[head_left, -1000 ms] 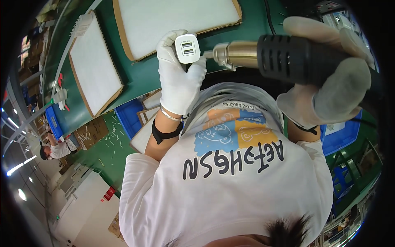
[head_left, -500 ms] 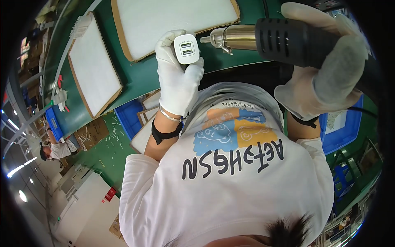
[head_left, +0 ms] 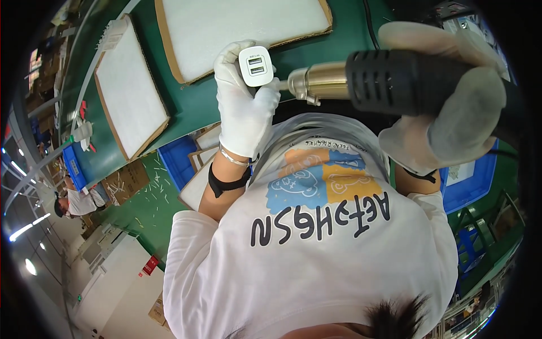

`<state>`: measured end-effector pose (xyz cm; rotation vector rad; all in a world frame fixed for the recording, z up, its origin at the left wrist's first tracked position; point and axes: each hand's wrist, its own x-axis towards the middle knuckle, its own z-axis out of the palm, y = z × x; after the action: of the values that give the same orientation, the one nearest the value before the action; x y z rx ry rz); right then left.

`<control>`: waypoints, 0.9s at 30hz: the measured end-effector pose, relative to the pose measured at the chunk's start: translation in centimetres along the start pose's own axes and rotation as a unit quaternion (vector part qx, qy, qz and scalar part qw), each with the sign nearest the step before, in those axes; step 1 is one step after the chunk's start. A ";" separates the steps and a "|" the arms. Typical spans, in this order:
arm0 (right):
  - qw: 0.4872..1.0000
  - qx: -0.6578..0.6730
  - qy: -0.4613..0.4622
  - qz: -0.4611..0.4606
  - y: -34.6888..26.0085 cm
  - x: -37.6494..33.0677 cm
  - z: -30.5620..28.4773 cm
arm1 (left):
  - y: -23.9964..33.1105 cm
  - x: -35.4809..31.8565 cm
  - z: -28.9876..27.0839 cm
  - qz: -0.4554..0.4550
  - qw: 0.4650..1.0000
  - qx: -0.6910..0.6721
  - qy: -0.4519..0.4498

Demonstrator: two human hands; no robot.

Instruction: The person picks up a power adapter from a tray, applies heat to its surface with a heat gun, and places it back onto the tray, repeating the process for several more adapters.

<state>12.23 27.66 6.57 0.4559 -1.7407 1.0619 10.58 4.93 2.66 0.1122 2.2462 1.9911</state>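
Observation:
My left hand (head_left: 244, 107), in a white glove, is closed around a white USB charger (head_left: 256, 66). The charger's face with two ports is turned up toward the head view; its lower part is hidden in the fingers. In my gloved right hand (head_left: 468, 101) is a hot-air gun (head_left: 389, 82) with a black slotted grip and a brass-coloured barrel. Its thin nozzle points left and ends close beside the left thumb, just below the charger's right edge. Whether the tip touches the glove I cannot tell.
On the green bench (head_left: 305, 63) lie two shallow cardboard trays lined in white, one large (head_left: 243, 34) and one narrower (head_left: 132, 87). Blue bins (head_left: 176, 164) stand below the bench on both sides. Far left, another person (head_left: 82, 203) is at work. A black cable (head_left: 371, 25) crosses the bench.
The hot-air gun in my right hand has moved down and slightly right, its nozzle shifting from beside the charger's top to near the left thumb. The left hand and charger have barely moved.

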 end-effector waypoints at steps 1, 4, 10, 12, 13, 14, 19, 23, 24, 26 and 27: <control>1.000 0.000 0.000 -0.002 -0.6 0.3 1.1 | 0.0 0.0 0.0 -0.012 1.000 -0.006 -0.003; 1.000 -0.001 -0.001 -0.007 -0.1 0.1 0.6 | -0.1 0.0 0.0 0.015 1.000 0.019 0.001; 1.000 -0.004 -0.003 -0.018 -0.7 0.6 2.5 | -0.6 0.2 -0.1 0.054 0.998 0.031 0.001; 1.000 -0.003 -0.005 -0.022 -0.6 0.9 1.1 | -0.4 0.1 -0.1 0.055 0.998 0.041 0.002; 1.000 -0.003 -0.006 -0.024 -0.1 0.5 2.1 | -0.4 0.0 -0.2 0.056 0.997 0.046 0.002; 1.000 -0.003 -0.007 -0.025 -0.5 0.4 1.1 | -0.4 0.0 -0.2 0.056 0.997 0.046 0.002; 0.999 -0.008 -0.008 -0.032 -0.8 0.6 2.5 | -0.6 0.1 -0.2 0.053 0.997 0.061 0.010; 0.999 -0.006 -0.012 -0.039 -0.3 0.3 1.7 | -0.6 0.1 -0.4 0.054 0.998 0.036 0.011; 0.999 -0.005 -0.013 -0.041 -0.2 0.3 1.7 | -0.6 0.0 -0.4 0.050 0.998 0.026 0.010; 0.999 -0.007 -0.013 -0.045 -1.6 0.6 1.7 | -0.3 0.1 -0.3 0.047 0.999 0.015 0.006; 0.999 -0.008 -0.013 -0.047 -1.3 0.5 1.3 | -0.1 0.1 -0.3 0.046 0.998 0.029 0.008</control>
<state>12.21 25.98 7.50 0.5382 -1.7320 0.9778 10.41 4.66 2.58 0.2113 2.3492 1.9784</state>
